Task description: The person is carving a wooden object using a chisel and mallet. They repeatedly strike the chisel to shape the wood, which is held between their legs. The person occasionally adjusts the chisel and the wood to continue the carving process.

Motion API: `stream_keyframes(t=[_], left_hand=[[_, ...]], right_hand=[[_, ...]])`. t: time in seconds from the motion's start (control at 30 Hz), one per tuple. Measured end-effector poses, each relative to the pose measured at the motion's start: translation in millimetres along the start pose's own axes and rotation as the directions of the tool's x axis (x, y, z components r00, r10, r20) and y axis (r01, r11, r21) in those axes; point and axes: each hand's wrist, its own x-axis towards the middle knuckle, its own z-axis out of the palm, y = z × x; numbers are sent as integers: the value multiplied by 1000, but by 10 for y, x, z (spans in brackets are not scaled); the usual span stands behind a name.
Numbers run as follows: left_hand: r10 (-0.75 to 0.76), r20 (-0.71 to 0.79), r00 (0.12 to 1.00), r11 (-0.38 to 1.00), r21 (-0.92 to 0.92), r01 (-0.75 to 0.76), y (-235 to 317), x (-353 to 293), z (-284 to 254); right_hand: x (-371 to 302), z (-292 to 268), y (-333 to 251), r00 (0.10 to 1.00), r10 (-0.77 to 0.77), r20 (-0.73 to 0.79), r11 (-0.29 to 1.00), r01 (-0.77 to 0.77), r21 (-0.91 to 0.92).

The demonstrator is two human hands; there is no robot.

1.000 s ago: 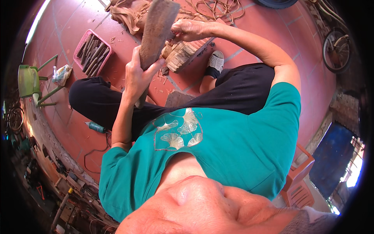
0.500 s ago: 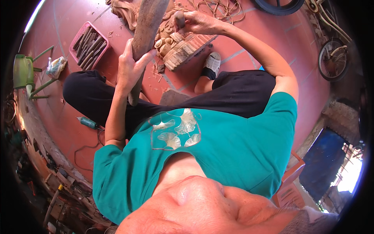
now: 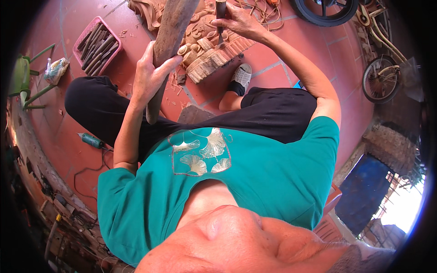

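Observation:
My left hand (image 3: 149,78) grips a long, thick wooden mallet (image 3: 172,32), its narrow handle end hanging down over my lap. The mallet's upper part hides some of the carving behind it. In my right hand (image 3: 241,22) is a chisel (image 3: 221,10), pinched upright between the fingers. Its blade points down at a carved wooden piece (image 3: 207,59) with scrolls and a ridged, stepped edge. The tip seems to meet the carving just above that edge, though contact is hard to make out.
A pink basket (image 3: 120,44) with several chisels stands at the upper left, near a green stool (image 3: 20,82) and a plastic bag (image 3: 55,70). A corded green power tool (image 3: 91,140) lies by my knee. Wood shavings dot the tiles. Wheels (image 3: 381,79) and a cable (image 3: 273,18) are at right.
My right hand has turned the chisel upright, and its blade now shows pointing down at the carving. The mallet stays in my left hand. The whole view has shifted slightly.

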Motion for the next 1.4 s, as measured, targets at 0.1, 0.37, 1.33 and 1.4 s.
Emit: stream_keyframes(t=[0.1, 0.37, 1.33, 1.4], left_hand=[[14, -2, 1000, 1000, 12, -14, -29, 10, -9], [-10, -4, 1000, 1000, -16, 10, -31, 40, -7], [224, 186, 957, 929, 255, -267, 389, 602, -76], [136, 189, 972, 943, 276, -185, 528, 633, -97]], right_hand=[[39, 47, 67, 1000, -2, 8, 1000, 2, 19], [89, 122, 5, 998, -45, 41, 999, 45, -4], [-11, 122, -139, 986, -164, 36, 984, 166, -64], [-13, 141, -109, 989, -140, 38, 990, 141, -4]])
